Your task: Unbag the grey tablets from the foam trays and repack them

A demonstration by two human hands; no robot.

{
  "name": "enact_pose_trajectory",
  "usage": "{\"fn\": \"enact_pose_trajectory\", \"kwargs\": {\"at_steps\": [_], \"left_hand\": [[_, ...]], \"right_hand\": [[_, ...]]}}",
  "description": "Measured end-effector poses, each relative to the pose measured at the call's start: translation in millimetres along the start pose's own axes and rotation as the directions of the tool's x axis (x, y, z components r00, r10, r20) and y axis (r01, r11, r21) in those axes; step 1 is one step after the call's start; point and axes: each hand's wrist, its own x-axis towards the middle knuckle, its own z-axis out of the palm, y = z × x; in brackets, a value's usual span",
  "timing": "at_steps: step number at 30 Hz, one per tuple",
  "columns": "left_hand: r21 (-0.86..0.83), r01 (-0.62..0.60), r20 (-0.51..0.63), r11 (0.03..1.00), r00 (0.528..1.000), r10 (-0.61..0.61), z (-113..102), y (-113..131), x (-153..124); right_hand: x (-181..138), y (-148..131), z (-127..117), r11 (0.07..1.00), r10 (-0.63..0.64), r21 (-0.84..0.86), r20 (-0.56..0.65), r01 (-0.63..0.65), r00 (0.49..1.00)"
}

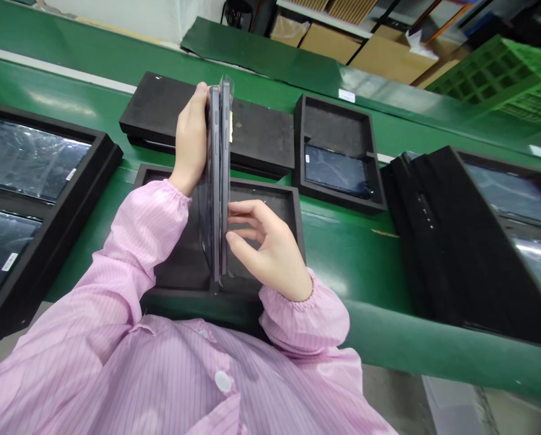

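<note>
Two dark tablets (225, 175) stand on edge, side by side, above a black foam tray (261, 187). My left hand (192, 136) is closed on their far part from the left side; its fingertips are partly hidden behind them. Clear film sticks out at the tablets' top corner, and a small yellowish label shows on the right-hand side. My right hand (270, 248) is beside the lower right face, its fingers apart and bent, with the fingertips at or very near the surface. The tray's compartments lie partly hidden under my hands and the tablets.
A closed-looking black foam block (261, 130) lies behind the tray. To its right, a smaller black tray (379, 181) holds one film-wrapped tablet (336, 169). Trays with wrapped tablets stand left (93, 175) and right (437, 241) on the green bench. A green crate (501, 78) is at back right.
</note>
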Motion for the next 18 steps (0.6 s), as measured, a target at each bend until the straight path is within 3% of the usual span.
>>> {"fn": "enact_pose_trajectory", "kwargs": {"at_steps": [3,7,14,18], "left_hand": [[0.121,-0.166,0.101,0.979,0.983,0.154,-4.5,-8.9,9.3],[0.131,-0.247,0.118,0.96,0.966,0.232,-13.0,-23.7,21.9],[0.08,-0.176,0.158,0.981,0.974,0.162,-24.6,-46.8,41.7],[0.068,-0.137,0.158,0.988,0.98,0.125,-26.8,-47.6,44.9]], "right_hand": [[-0.2,1.1,0.5,1.0,0.001,-0.011,0.014,-0.001,1.0],[0.5,2.8,-1.1,1.0,-0.008,-0.022,0.069,0.01,0.998],[5.4,8.5,-9.4,0.995,0.02,0.096,0.14,-0.034,0.99],[7.1,9.8,-10.5,0.995,0.014,0.094,0.138,-0.027,0.99]]}}
